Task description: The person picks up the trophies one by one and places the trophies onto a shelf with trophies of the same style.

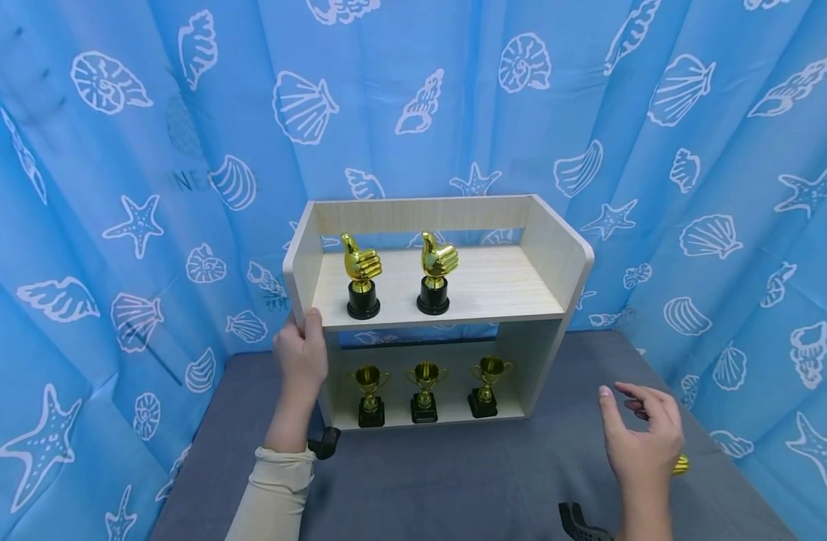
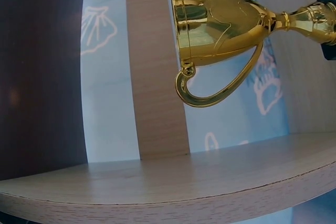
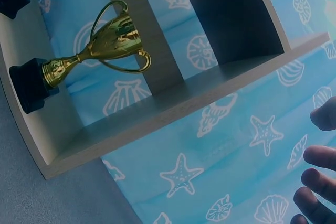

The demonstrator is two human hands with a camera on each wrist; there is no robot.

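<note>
My left hand [image 1: 301, 352] holds the left side panel of a pale wooden two-tier shelf [image 1: 447, 319], its thumb at the front edge. Two gold thumbs-up trophies [image 1: 439, 272] on black bases stand on the upper tier, left and middle. On the lower tier are three gold two-handled trophy cups [image 1: 424, 387]; one trophy cup [image 2: 223, 24] shows close up in the left wrist view. To the right of the shelf, my right hand [image 1: 641, 432] hovers with fingers loosely bent and nothing in them. Its fingers [image 3: 318, 182] appear at the right wrist view's edge.
A gold object [image 1: 680, 464] peeks out from behind the right hand, mostly hidden, its kind unclear. The shelf stands on a dark grey surface [image 1: 447, 481]. A blue curtain [image 1: 413, 98] with white shell prints surrounds it at the back and sides.
</note>
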